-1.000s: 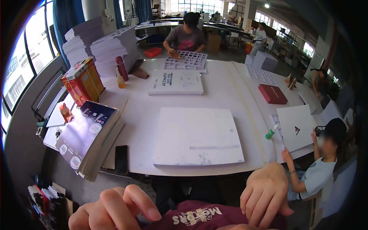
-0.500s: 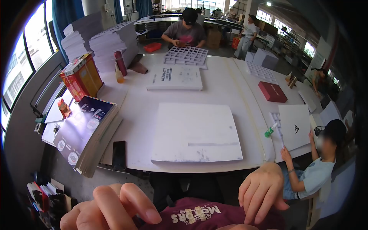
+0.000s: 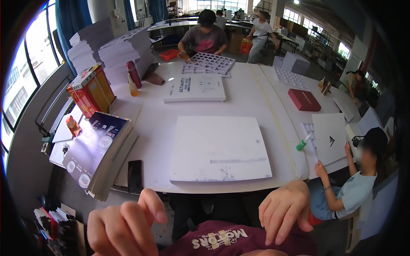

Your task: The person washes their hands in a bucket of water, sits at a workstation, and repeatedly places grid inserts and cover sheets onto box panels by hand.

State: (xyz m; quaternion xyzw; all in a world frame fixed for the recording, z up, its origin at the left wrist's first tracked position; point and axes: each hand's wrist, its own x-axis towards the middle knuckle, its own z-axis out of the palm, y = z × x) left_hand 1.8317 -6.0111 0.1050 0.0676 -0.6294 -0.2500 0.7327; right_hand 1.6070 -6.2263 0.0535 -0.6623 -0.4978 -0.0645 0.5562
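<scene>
My left hand hovers in front of the near table edge, fingers loosely bent and apart, holding nothing. To the right, my right hand hangs in the air with fingers drooping and nothing in them. A large flat white box with smudges and a faint grey strip lies on the table just beyond both hands; neither touches it. Left of it, a black phone rests near the table edge, beside a thick stack of printed sheets.
Farther back lies a printed white box. A co-worker handles white grid trays; another person at right holds a white panel. A green-labelled bottle, red box and red-yellow tin stand around.
My left hand has risen and shifted right, its fingers lifting. My right hand has moved slightly left. The person standing at the back has moved left; the white box stays put.
</scene>
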